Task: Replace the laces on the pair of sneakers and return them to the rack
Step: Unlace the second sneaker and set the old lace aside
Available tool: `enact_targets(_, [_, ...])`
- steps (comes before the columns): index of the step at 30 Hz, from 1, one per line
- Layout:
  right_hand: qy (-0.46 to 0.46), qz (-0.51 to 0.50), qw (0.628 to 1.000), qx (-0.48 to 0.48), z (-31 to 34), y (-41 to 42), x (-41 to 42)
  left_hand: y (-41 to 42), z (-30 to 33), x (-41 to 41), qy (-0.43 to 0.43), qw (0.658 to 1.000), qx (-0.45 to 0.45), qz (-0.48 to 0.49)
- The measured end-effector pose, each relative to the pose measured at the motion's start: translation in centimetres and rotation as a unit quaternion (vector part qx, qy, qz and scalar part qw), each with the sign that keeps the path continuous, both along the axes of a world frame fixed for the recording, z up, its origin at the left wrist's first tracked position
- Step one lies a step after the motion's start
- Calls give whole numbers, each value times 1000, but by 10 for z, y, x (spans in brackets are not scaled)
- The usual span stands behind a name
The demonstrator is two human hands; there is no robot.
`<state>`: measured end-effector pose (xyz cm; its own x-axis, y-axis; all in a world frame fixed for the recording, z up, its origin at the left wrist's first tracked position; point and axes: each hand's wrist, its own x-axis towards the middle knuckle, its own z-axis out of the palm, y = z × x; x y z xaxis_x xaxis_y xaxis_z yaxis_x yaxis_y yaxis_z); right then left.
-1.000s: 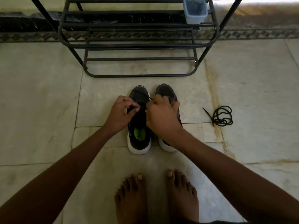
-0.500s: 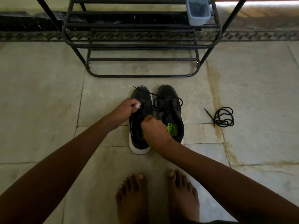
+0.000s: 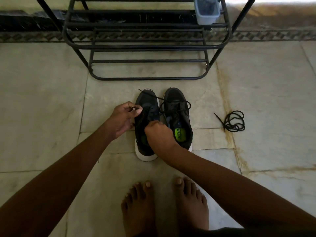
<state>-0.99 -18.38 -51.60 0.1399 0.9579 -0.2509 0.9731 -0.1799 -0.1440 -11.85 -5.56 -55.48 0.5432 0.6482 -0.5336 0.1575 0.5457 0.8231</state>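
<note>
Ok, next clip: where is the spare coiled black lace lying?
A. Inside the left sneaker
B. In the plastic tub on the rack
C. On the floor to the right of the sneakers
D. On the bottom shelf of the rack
C: the coiled black lace lies on the floor tiles, apart from and to the right of the right sneaker, not on the rack.

Both hands [image 3: 125,117] pinch a black lace [image 3: 172,104] over the left sneaker [image 3: 147,106].
</note>
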Motion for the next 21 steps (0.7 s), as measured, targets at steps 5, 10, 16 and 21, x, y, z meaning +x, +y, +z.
enact_targets(5, [3,3,1000,-10,-5,-2,0,1,3,0,116,958,231,-123])
enact_targets(10, [-1,2,1000,-7,-9,-1,4,0,1,7,156,885,416,-136])
enact_targets(16, [5,11,999,-37,-8,-2,5,1,-5,19,247,916,313,43])
enact_targets(21, [13,8,998,-57,-6,-3,7,10,12,16,62,981,-36,179])
